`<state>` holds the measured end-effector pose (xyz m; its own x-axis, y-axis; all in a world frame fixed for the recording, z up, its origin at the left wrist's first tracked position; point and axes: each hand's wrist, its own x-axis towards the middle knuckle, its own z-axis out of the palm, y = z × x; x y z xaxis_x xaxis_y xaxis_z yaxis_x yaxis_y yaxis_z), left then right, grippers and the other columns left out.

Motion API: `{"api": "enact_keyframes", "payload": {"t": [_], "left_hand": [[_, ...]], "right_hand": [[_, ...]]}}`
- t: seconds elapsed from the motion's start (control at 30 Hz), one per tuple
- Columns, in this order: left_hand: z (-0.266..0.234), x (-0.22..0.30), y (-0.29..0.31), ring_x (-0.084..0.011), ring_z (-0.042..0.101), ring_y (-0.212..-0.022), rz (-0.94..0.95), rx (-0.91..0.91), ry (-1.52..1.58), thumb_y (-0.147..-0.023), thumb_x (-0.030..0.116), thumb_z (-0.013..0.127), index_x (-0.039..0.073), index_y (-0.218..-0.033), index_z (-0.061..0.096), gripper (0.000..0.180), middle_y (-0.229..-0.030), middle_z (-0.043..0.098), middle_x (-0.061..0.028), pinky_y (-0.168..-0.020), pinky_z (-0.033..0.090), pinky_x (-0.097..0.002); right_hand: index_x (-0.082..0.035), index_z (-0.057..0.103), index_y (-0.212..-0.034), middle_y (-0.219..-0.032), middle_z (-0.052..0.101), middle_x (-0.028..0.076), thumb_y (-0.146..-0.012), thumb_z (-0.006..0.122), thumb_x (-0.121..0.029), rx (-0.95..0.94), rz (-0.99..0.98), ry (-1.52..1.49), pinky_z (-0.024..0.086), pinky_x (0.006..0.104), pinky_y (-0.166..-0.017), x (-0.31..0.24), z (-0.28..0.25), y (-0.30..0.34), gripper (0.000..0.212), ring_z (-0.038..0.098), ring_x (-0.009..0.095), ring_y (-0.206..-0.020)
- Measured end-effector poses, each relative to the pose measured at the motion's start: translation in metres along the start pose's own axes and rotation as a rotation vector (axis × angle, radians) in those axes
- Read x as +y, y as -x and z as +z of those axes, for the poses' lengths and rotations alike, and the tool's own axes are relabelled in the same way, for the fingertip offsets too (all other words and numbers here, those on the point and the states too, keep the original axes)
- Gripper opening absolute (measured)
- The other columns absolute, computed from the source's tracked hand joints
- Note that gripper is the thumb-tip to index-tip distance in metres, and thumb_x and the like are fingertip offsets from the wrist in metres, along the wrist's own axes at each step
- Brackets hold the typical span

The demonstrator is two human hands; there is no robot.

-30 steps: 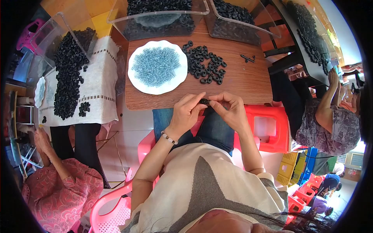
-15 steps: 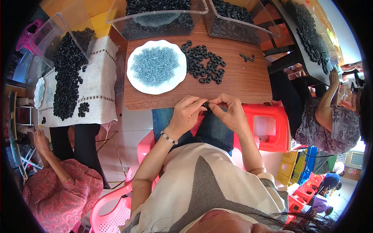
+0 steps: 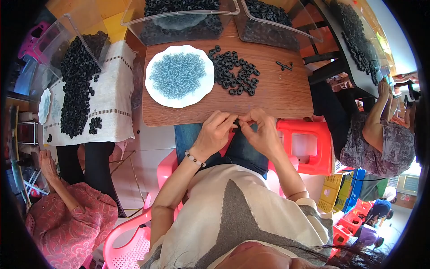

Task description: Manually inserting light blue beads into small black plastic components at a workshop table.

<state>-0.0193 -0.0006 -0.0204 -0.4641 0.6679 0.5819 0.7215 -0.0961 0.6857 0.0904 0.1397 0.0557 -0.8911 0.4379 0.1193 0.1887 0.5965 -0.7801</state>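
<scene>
Just over the near edge of the brown table (image 3: 277,96), my left hand (image 3: 214,133) and my right hand (image 3: 261,132) meet above my lap. Their fingertips pinch a small black plastic part (image 3: 236,122) between them, mostly covered by the fingers. On the tabletop beyond my left hand lies a white scalloped plate (image 3: 156,98) heaped with tiny clear blue-grey beads (image 3: 177,75). To its right is a loose spread of black oval parts with holes (image 3: 242,74). A few thin black pieces (image 3: 284,66) rest farther right.
Clear bins (image 3: 188,33) of black parts stand along the far edge. At left, a person in a pink patterned top (image 3: 74,219) sits by a cloth-covered table (image 3: 121,94) with a black heap (image 3: 76,89). A red stool (image 3: 324,148) is at right, near another person (image 3: 376,139).
My hands stay together on the black part, with only slight finger shifts. The hand of the person at left has moved slightly. The plate and piles lie as before.
</scene>
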Motion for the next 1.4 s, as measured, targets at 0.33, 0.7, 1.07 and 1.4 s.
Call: {"api": "enact_keyframes", "payload": {"t": [0.33,0.7,1.07,1.4], "left_hand": [[-0.005,0.003,-0.007,-0.0313,0.071,-0.083,-0.217,0.128,0.204,-0.086,0.0,0.077,-0.001,-0.113,0.074,0.027,-0.096,0.072,-0.0145,-0.071,0.056,-0.0381],[-0.006,0.004,-0.009,-0.027,0.071,-0.078,-0.226,0.108,0.24,-0.089,0.007,0.08,-0.001,-0.113,0.075,0.026,-0.096,0.073,-0.0143,-0.067,0.055,-0.0339],[-0.012,0.011,-0.014,-0.0252,0.073,-0.083,-0.228,0.144,0.213,-0.088,0.007,0.08,-0.001,-0.113,0.076,0.027,-0.099,0.075,-0.013,-0.07,0.058,-0.0323],[-0.011,0.009,-0.013,-0.0246,0.073,-0.085,-0.242,0.163,0.205,-0.088,0.005,0.08,0.0,-0.115,0.077,0.028,-0.101,0.075,-0.0127,-0.072,0.058,-0.032]], "right_hand": [[0.001,0.075,-0.101,-0.092,0.075,0.013,-0.091,0.074,0.0,0.024,0.017,-0.268,0.058,0.0299,-0.077,0.003,0.004,-0.006,0.01,0.072,0.021,-0.085],[0.0,0.075,-0.108,-0.097,0.075,0.012,-0.086,0.077,0.003,-0.028,-0.17,-0.132,0.058,0.0341,-0.079,0.012,-0.011,-0.01,0.022,0.069,0.024,-0.09],[0.0,0.072,-0.114,-0.103,0.072,0.003,-0.096,0.072,0.002,0.021,0.108,-0.702,0.056,0.025,-0.087,0.03,0.005,-0.006,0.018,0.069,0.009,-0.095],[0.0,0.069,-0.107,-0.1,0.074,0.005,-0.099,0.071,-0.005,-0.065,0.208,-0.909,0.058,0.0265,-0.081,0.033,0.015,-0.012,0.01,0.069,0.011,-0.089]]}}
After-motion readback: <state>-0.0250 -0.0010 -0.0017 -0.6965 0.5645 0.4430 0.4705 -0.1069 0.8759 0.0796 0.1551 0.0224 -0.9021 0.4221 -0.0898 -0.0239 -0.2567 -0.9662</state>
